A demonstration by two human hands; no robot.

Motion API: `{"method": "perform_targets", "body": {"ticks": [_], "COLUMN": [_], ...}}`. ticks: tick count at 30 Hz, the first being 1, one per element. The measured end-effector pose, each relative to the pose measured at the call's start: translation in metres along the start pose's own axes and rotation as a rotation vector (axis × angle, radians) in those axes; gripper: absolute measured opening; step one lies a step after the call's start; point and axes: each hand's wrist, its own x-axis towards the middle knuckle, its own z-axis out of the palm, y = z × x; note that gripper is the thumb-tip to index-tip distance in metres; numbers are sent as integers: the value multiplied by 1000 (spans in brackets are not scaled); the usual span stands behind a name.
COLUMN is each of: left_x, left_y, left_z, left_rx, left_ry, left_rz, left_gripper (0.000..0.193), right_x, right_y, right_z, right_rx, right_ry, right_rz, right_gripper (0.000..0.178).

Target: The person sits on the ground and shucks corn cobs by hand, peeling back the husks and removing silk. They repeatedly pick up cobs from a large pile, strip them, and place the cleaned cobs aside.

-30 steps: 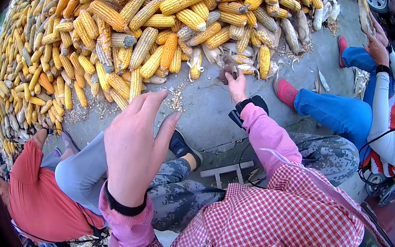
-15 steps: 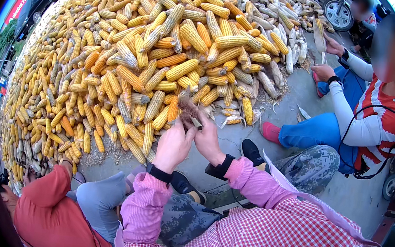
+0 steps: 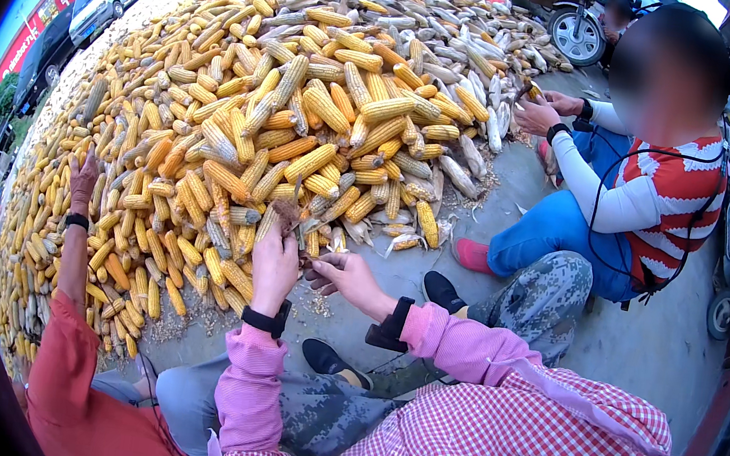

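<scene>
Gripping brown tufted thing (image 3: 286, 213) in closed left hand (image 3: 275, 267), at near edge of corn pile (image 3: 207, 177), with right hand (image 3: 356, 283) curled nearly closed just beside (can't tell whether round anything)

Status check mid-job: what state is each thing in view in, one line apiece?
Left hand: closed on the brown tuft
Brown tuft: frayed, sticking up above that hand
Right hand: fingers bent, beside the left; grip unclear
Yellow ears: bare, heaped
Pale ears: in husks
Striped-top co-worker's hands: close together, holding something hard to make out
Red-sleeved co-worker's hand: stretched over the yellow ears
Motorbike: upright
</scene>
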Motion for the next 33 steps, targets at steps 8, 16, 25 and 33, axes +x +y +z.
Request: {"method": "perform_targets", "body": {"ticks": [8, 16, 25, 33], "left_x": [-21, -34, -41, -40], "left_y": [11, 46, 59, 8], "left_z": [11, 9, -19, -8], "left_rx": [212, -151, -651, -556], "left_ry": [-192, -515, -696, -604], "left_rz": [147, 154, -84, -268], "left_gripper": [29, 53, 52, 45], "right_x": [-1, -11, -141, -301], "right_y": [-29, -16, -73, -96], "right_z": [-9, -30, -85, -162], "right_rx": [445, 519, 698, 761], "right_ry": [6, 106, 218, 288], "right_rz": [209, 4, -31, -140], "right_gripper": [40, 26, 23, 26]}}
